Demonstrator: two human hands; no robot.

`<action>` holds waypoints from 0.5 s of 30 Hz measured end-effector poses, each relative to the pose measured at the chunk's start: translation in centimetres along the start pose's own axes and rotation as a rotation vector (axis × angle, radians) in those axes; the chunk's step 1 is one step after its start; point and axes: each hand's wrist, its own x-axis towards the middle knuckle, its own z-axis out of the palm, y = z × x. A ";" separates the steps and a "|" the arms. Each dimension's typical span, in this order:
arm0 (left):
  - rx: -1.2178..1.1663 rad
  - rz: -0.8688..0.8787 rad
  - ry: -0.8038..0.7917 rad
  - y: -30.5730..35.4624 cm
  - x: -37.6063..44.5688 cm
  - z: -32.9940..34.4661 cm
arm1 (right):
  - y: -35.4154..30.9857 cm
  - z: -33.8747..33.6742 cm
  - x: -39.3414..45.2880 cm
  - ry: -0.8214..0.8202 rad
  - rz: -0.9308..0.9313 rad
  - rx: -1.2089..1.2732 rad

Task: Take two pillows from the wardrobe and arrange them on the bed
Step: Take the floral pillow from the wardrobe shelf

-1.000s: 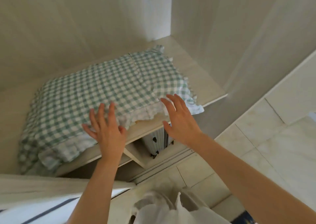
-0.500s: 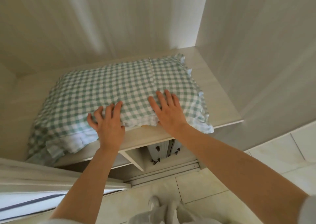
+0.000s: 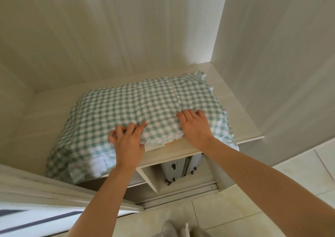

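Now left hand [image 3: 127,142], right hand [image 3: 194,126], both atop checked pillow [image 3: 137,102]

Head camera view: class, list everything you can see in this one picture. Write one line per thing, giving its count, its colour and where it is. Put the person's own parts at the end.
Pillow: at least one, green and white check with a frilled edge, lying on the wardrobe shelf; whether a second lies beneath cannot be told.
Wardrobe shelf: one, pale wood, at the middle of the view.
Wardrobe walls: pale wood grain, behind and to both sides of the shelf.
Suitcase: one, pale with dark wheels, in the compartment under the shelf.
Sliding door track: one, pale, along the wardrobe's foot.
Floor tiles: cream, at lower right.
Left hand: one, fingers bunching the pillow's front edge.
Right hand: one, on the pillow's front right part.
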 end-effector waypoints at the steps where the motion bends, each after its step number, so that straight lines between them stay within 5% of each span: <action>1: -0.007 0.013 0.000 0.2 0.0 -0.4 | 0.4 -0.5 -0.2 -0.003 -0.001 0.009; 10: -0.030 0.197 0.002 2.9 0.4 -6.1 | 4.6 -8.0 -1.4 0.167 0.060 0.191; 15: 0.019 0.205 0.040 3.9 1.7 -7.7 | 6.4 -12.5 -2.7 0.102 0.013 0.272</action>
